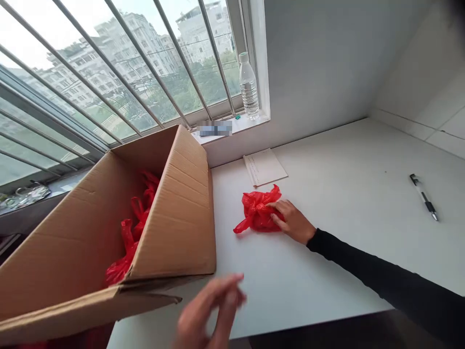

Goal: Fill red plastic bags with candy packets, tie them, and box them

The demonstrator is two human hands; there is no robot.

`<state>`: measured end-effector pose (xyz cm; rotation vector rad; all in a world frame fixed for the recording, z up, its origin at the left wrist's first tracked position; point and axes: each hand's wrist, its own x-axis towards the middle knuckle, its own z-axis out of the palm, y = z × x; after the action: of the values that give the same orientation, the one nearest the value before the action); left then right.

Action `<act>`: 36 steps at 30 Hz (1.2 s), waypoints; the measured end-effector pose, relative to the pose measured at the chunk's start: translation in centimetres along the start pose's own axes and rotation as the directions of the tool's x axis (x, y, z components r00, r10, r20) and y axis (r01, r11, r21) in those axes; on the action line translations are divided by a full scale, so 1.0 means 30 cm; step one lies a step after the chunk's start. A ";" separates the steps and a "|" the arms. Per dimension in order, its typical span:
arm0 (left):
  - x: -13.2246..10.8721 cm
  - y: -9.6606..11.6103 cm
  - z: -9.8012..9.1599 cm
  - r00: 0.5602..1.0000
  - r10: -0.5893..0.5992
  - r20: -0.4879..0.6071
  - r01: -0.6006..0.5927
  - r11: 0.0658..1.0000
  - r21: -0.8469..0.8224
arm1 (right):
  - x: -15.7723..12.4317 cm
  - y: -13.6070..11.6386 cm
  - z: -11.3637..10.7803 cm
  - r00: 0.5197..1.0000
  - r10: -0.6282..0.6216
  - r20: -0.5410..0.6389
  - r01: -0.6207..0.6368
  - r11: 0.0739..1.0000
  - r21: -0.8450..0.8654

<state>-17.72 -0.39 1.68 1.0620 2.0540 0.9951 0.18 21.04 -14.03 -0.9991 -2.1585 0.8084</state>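
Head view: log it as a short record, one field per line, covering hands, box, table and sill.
Right hand: fingers on the red plastic bag
Left hand: blurred, near the carton; nothing seen in it
Box: open carton, red plastic inside
White table: bag, pale notebook, pen
Windowsill: upright clear bottle, part full

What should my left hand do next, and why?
I'd probably bring the left hand to the uncovered side of the red plastic bag: only the right hand touches it, while the left hovers apart, nearer the camera.
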 end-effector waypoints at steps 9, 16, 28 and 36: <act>0.096 -0.210 0.474 0.946 0.314 0.078 -0.324 0.914 0.244 | -0.415 -0.033 -0.220 0.988 0.114 0.103 -0.127 0.983 0.135; 0.000 -0.209 0.513 0.936 0.347 0.061 -0.352 0.929 0.112 | -0.460 0.044 -0.273 0.791 0.609 0.065 -0.570 0.694 0.440; -0.059 -0.163 0.515 0.989 0.128 0.068 -0.072 0.842 -0.534 | -0.353 0.022 -0.223 0.824 0.553 0.121 -0.488 0.585 0.648; -0.058 -0.196 0.551 0.998 0.061 -0.010 -0.055 0.793 -0.607 | -0.344 -0.030 -0.240 0.817 0.564 0.123 -0.383 0.370 0.847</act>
<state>-6.31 1.38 -11.64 0.7737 1.5119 1.5409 10.48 14.16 -11.73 -1.0642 -0.9659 1.7474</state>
